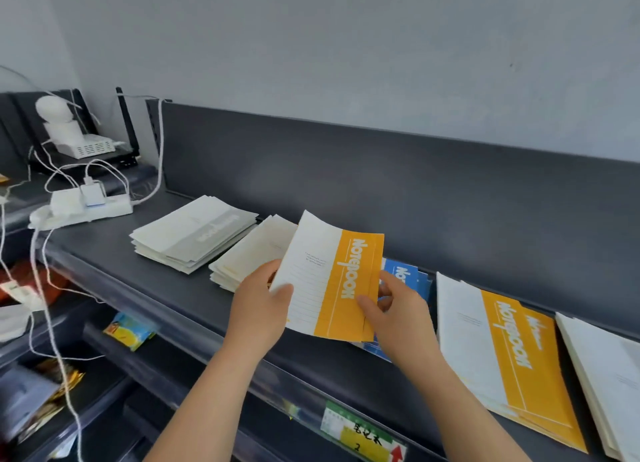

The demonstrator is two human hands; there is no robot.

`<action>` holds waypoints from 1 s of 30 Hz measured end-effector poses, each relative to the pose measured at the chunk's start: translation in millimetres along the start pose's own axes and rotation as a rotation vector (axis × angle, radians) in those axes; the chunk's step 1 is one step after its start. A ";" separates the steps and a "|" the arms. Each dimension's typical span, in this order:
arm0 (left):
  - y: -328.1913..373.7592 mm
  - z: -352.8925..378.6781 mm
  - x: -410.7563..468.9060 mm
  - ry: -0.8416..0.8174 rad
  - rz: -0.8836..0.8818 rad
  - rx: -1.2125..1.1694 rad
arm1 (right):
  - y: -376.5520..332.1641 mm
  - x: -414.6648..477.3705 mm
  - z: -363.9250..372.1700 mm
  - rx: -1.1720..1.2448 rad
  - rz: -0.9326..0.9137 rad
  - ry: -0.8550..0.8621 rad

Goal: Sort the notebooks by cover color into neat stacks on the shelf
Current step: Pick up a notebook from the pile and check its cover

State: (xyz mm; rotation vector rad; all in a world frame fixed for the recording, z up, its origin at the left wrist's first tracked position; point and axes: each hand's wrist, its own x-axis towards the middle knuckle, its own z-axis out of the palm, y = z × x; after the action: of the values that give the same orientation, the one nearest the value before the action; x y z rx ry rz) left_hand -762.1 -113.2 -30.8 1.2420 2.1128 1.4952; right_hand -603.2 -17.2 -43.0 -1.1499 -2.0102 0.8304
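Note:
Both my hands hold a yellow-and-white notebook (332, 281) lifted above the dark shelf (145, 288). My left hand (261, 309) grips its white left edge. My right hand (398, 309) pinches its yellow right edge, thumb on the cover. Under it lies a blue notebook stack (410, 278), mostly hidden. A grey-and-white stack (195, 233) lies at the left, and a cream stack (249, 257) lies next to it. To the right sits a yellow stack (502, 354), fanned unevenly, and a pale stack (609, 382) lies at the frame's edge.
A white power strip (90, 208) with plugs and trailing cables lies at the shelf's left end, by a router and a white device. The shelf's dark back panel (346, 174) rises behind the stacks. A price label (360, 437) hangs on the front rail. Lower shelves hold snack packets.

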 end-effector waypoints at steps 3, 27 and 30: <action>-11.0 -18.3 23.4 0.034 -0.001 0.036 | -15.4 16.0 24.4 -0.025 -0.014 -0.009; -79.5 -66.0 126.2 -0.039 0.257 0.479 | -67.7 53.8 104.5 -0.651 0.094 0.078; -62.8 -59.3 115.4 -0.054 0.317 0.446 | -63.1 44.3 85.6 -0.623 0.104 0.152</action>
State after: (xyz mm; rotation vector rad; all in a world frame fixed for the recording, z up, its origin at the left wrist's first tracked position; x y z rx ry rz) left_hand -899.3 -69.0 -31.4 1.8211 2.3792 1.1051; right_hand -717.8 -20.3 -32.3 -1.6095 -2.1531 0.1379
